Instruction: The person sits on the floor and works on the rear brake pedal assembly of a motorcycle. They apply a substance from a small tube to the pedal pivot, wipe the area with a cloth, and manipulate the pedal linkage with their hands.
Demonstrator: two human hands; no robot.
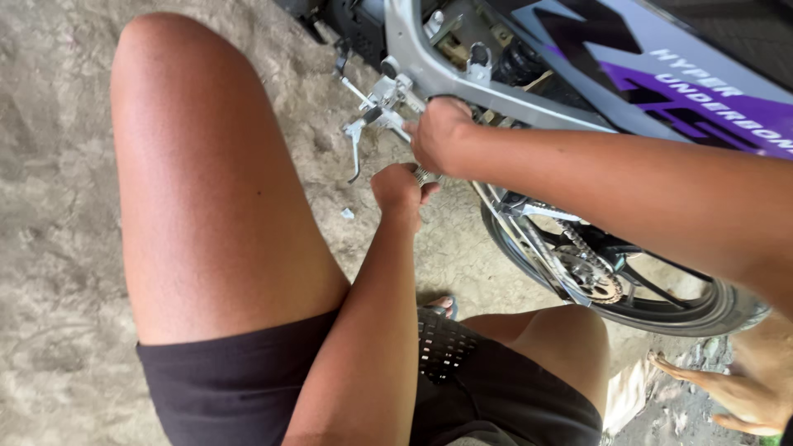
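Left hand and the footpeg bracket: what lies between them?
Head view: only bare concrete floor shows between the left hand and the footpeg bracket.

I see my left hand [398,188] curled into a tight fist, forearm rising from below — my right hand [438,132] closed too, arm stretched in from the right.

- A small silver metal tool [423,175], ribbed at its tip, pokes out of the closed left fist, just below the motorcycle frame.
- A silver metal footpeg bracket [382,106] with a thin bent lever hanging down sticks out from the grey motorcycle frame [529,101], just beside the right fist.
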